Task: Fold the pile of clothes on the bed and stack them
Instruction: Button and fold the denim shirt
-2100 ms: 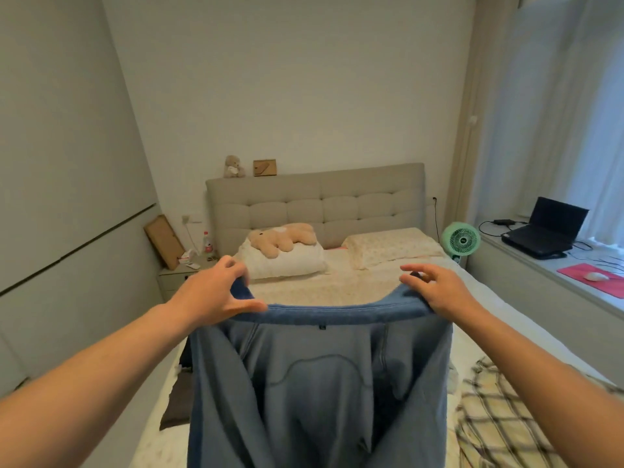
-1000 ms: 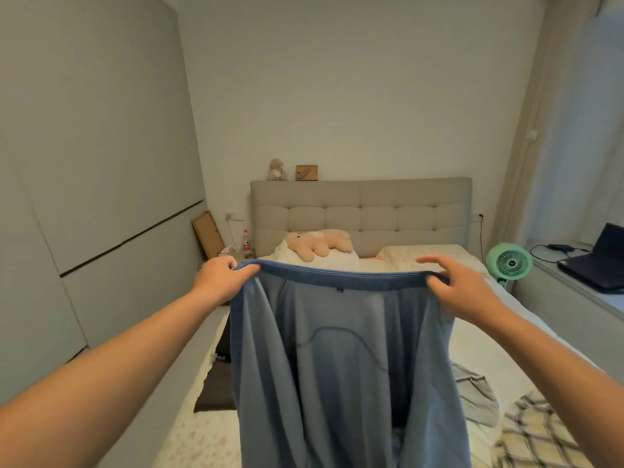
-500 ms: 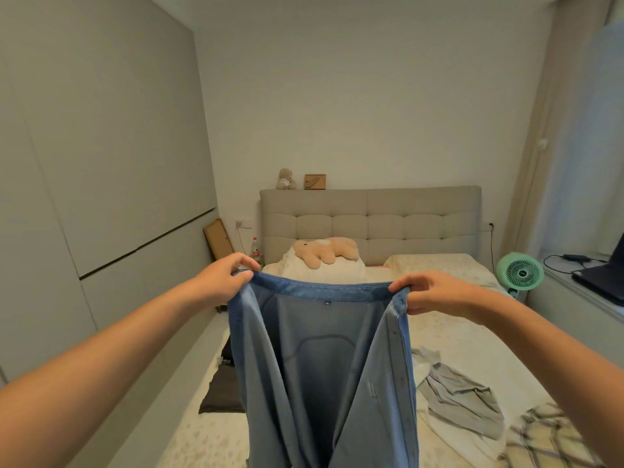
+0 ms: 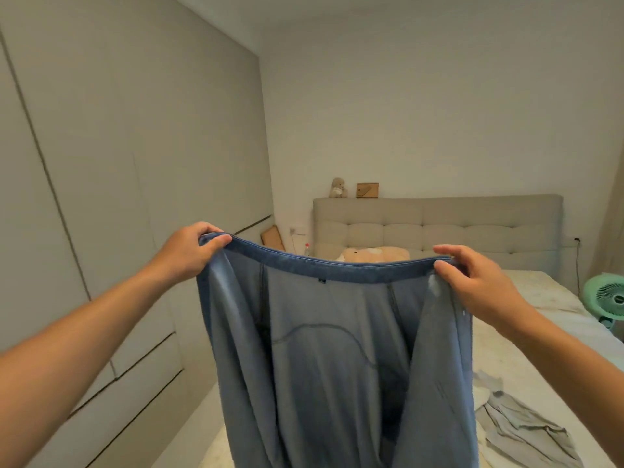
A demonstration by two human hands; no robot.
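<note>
Hanging from both grips, the blue trousers (image 4: 337, 359) drop below; left hand (image 4: 189, 251) and right hand (image 4: 479, 288) pinch the waistband's ends.

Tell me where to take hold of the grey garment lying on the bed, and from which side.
Judging by how it lies, take the grey garment by its near edge, coming from above with the right hand, which is on that side. It lies flat and crumpled on the bed, so only a top-down pinch of a raised fold looks workable. Both hands now hold the blue trousers, the left hand too.
</note>
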